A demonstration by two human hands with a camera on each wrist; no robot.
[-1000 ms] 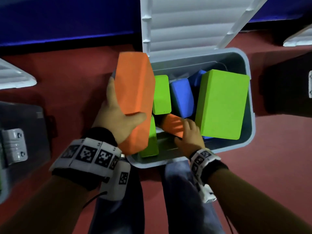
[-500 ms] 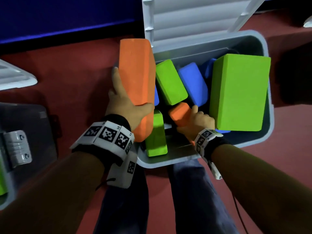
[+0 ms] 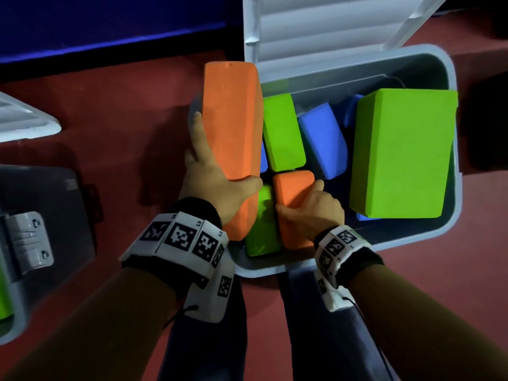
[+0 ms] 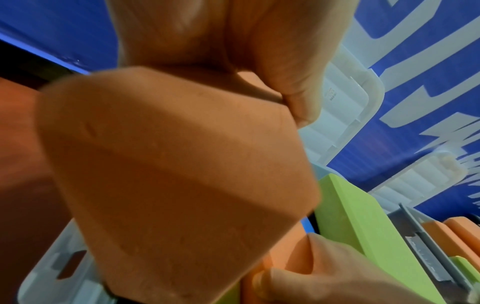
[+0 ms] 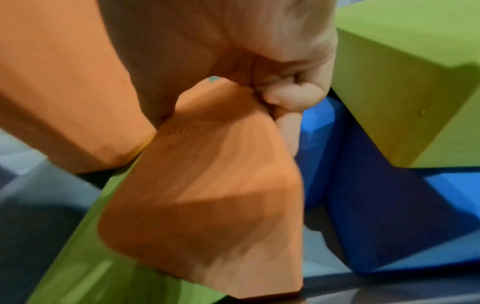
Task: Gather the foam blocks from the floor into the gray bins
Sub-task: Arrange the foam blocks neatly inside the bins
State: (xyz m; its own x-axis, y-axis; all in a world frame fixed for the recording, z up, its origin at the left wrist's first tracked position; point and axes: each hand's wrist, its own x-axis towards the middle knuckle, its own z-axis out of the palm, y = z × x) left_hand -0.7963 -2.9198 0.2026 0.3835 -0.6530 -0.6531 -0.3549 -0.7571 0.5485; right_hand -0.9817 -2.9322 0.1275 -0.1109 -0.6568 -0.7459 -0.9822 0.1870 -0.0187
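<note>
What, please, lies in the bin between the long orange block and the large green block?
In the head view, a smaller green block and a blue block lie between them.

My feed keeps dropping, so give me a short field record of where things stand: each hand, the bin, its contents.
left hand: grips long orange block, which leans on the bin's left rim
right hand: grips small orange block, inside the bin
bin: gray, lid open and tipped back
contents: large green block at right, blue blocks in the middle, smaller green blocks
second bin: at left edge, something green inside
floor: red, no loose blocks in view
</note>
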